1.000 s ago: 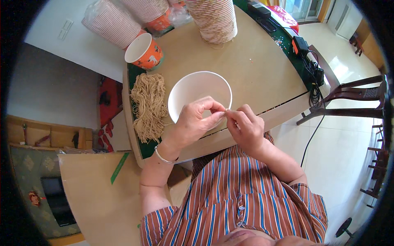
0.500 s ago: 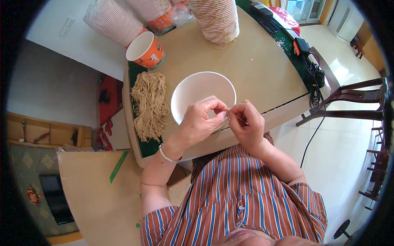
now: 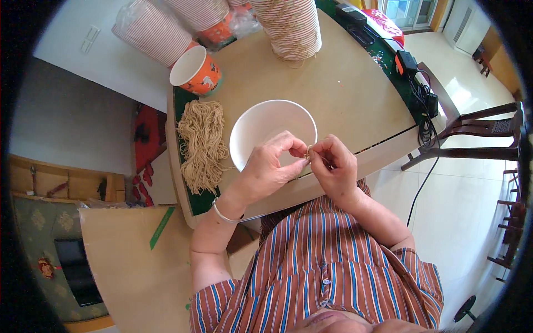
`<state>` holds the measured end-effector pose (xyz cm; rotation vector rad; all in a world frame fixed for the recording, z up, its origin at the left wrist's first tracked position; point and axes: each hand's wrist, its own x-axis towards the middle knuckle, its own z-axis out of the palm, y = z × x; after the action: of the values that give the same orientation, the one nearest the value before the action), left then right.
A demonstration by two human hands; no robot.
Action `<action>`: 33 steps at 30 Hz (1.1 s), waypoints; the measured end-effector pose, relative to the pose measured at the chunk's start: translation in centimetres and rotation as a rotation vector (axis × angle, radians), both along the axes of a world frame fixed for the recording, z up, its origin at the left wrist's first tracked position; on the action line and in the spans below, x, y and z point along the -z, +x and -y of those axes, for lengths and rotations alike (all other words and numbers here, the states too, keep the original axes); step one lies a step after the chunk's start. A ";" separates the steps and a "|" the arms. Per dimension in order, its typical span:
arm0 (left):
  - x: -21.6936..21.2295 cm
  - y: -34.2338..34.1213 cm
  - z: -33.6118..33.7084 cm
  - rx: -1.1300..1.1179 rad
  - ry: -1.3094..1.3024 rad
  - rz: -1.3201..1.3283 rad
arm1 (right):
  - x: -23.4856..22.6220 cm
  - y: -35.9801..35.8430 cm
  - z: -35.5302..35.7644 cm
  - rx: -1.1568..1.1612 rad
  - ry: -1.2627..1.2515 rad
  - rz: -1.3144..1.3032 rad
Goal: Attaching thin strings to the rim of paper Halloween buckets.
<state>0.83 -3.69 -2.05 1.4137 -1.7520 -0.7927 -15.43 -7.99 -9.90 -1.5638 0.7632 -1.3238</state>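
Observation:
My left hand (image 3: 267,162) and my right hand (image 3: 335,164) meet over the near right rim of a white paper bucket (image 3: 258,123). Thumb and forefinger of each hand pinch a thin beige cord (image 3: 309,151), which makes a small loop or knot between the fingertips. How the cord winds there is too small to make out. Left of the bucket lies a bundle of beige cords (image 3: 202,145), with loose strands on its right side. My left wrist wears a pale bangle (image 3: 223,215).
An orange-printed paper bucket (image 3: 196,71) stands at the far left of the table (image 3: 350,105). Stacked buckets (image 3: 153,34) in plastic and a tall cord-wrapped stack (image 3: 288,28) stand behind. A power adapter (image 3: 406,63) and black cables (image 3: 426,125) lie along the right edge. A chair (image 3: 488,129) stands beyond.
The fingertips have shifted slightly around the cord, and the gap between my left thumb and forefinger looks wider. The cord stays pinched between both hands.

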 end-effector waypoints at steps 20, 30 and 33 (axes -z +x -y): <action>0.2 0.1 0.1 -0.066 0.030 -0.026 | -0.3 -0.5 -0.3 -0.139 0.202 0.139; 0.0 0.3 0.2 -0.023 0.057 -0.087 | -1.9 -1.5 -0.1 -0.331 0.405 0.128; -0.1 0.4 0.2 -0.024 0.102 -0.124 | -1.5 -1.2 -0.2 -0.312 0.370 0.274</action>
<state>1.19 -3.88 -1.92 1.4176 -1.6179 -0.9478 -16.64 -7.78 -8.43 -1.1250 0.5304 -1.0665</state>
